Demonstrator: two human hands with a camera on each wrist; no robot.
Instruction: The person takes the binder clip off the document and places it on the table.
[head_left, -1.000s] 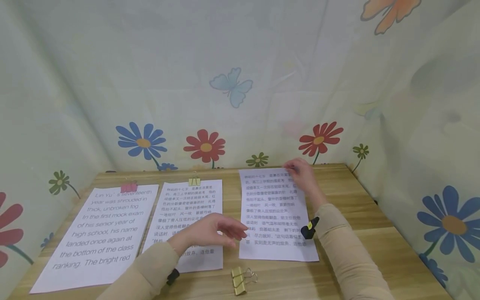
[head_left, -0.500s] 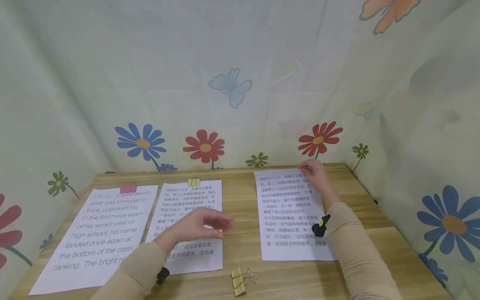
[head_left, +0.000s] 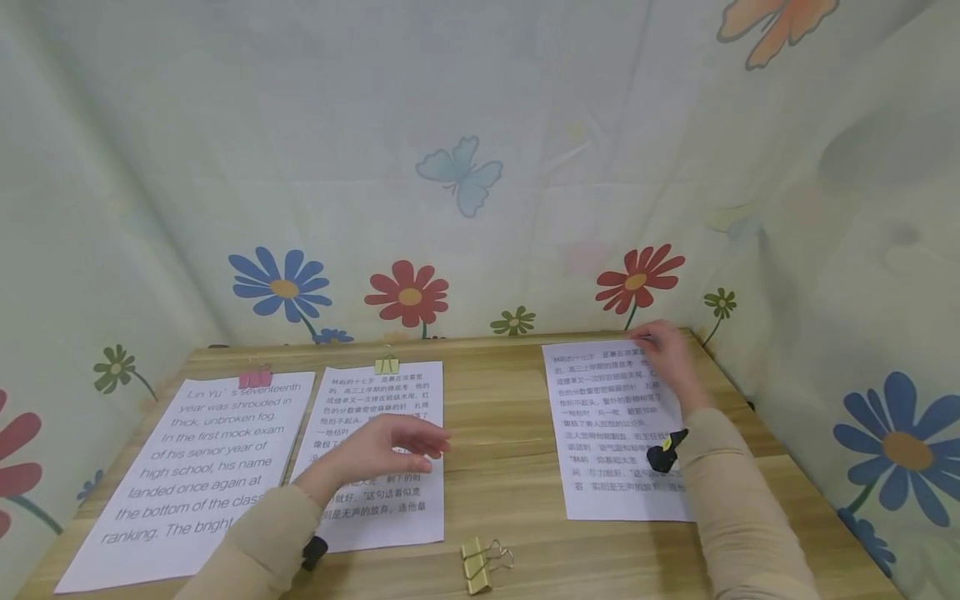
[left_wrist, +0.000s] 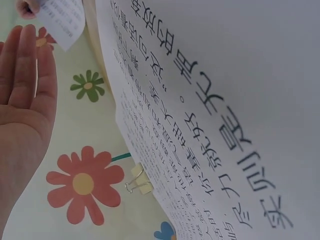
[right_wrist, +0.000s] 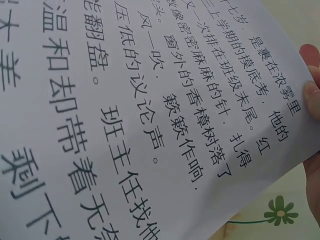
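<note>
At the right of the table, my right hand (head_left: 670, 358) pinches the top right corner of a sheet of paper (head_left: 600, 433) printed with Chinese text; its thumb and fingertip (right_wrist: 314, 92) show at that corner in the right wrist view. My left hand (head_left: 386, 450) is held over the lower part of the middle sheet of paper (head_left: 378, 396), fingers extended and holding nothing. A gold binder clip (head_left: 387, 365) sits on the top edge of that middle sheet. The left wrist view shows the left palm (left_wrist: 22, 130) beside the middle sheet.
A third sheet of paper (head_left: 187, 492) with English text lies at the left, a pink binder clip (head_left: 255, 379) on its top edge. Another gold binder clip (head_left: 476, 567) lies loose near the front. A flower-printed curtain (head_left: 525, 208) encloses the wooden table (head_left: 495, 458).
My right hand has moved rightward, taking its sheet along, away from the middle sheet. My left hand has drawn back to the left. The clips stay where they were.
</note>
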